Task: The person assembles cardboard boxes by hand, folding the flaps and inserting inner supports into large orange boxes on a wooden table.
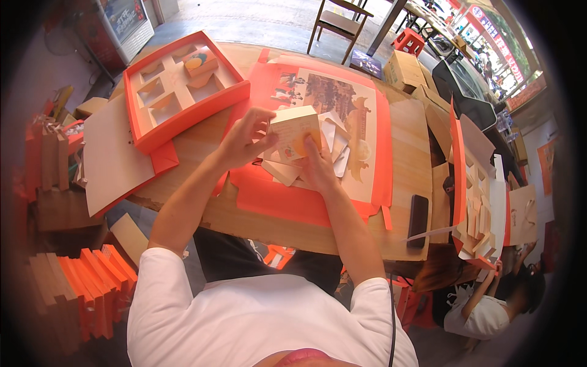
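Note:
Between my two hands is a small cream cardboard box (298, 126) with a yellow-orange print, held above the table's middle. My left hand (247, 139) grips its left edge with bent fingers. From the lower right, my right hand (317, 162) closes on it, the thumb pressed on the printed face. Beneath lie several flat cream card pieces (340, 144), partly covered by the box and hand. They rest on a large orange-red printed sheet (275, 200). Farther left stands an orange-red tray box (202, 120) with a cut-out insert; one small printed box (200, 63) sits in it.
A phone (418, 221) lies near the wooden table's (400, 165) right edge. A cream panel (116, 147) sits under the tray box. Orange boxes (92, 287) stack up at lower left. On the right, another person (483, 312) handles an upright orange box (477, 214).

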### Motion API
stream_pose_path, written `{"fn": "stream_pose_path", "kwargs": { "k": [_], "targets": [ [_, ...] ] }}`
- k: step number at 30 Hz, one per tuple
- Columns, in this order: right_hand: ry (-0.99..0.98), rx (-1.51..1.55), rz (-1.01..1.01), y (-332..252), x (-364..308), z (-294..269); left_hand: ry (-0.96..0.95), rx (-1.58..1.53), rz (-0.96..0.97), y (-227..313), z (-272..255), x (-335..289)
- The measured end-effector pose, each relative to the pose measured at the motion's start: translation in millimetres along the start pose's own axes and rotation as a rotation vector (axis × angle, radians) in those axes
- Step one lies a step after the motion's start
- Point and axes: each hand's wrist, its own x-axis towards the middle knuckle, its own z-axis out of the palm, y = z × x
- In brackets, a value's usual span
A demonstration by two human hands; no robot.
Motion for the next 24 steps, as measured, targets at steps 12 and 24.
{"fn": "stream_pose_path", "kwargs": {
  "k": [12, 24],
  "targets": [
    [-0.001, 0.114, 0.039, -6.7, -2.9, -2.9, -0.215, -0.267, -0.385, 28.2, -33.0, 5.1],
    [0.032, 0.229, 0.121, -21.7, -3.2, 8.4, -0.171, -0.481, -0.388, -8.8, -51.6, -2.2]
  ]
}}
